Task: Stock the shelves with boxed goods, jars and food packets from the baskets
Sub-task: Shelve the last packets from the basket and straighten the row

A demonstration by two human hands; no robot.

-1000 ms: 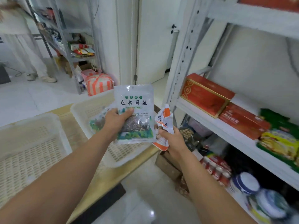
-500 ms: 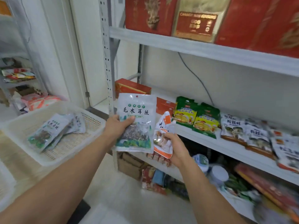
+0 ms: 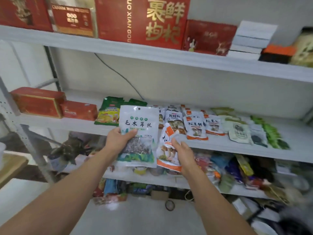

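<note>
My left hand point(image 3: 120, 139) grips a white and green packet of dried black fungus point(image 3: 138, 133), held upright in front of the middle shelf point(image 3: 237, 146). Beside it my right hand point(image 3: 182, 150) holds a white and orange mushroom packet point(image 3: 166, 153), tilted, just below the shelf's front edge. On the middle shelf lie matching white and orange mushroom packets point(image 3: 194, 128), green and yellow packets point(image 3: 110, 114) and red boxes point(image 3: 37, 102).
The top shelf point(image 3: 152, 55) carries large red gift boxes point(image 3: 144, 19) and a stack of white boxes point(image 3: 252, 38). Pale and green packets point(image 3: 240, 131) fill the middle shelf's right side. The lower shelf point(image 3: 169, 181) is crowded with mixed packets. A wooden table corner point(image 3: 11, 165) shows at left.
The view has swung right from the baskets to face the shelves. Both hands have carried their packets up close to the middle shelf; the baskets have left the view.
</note>
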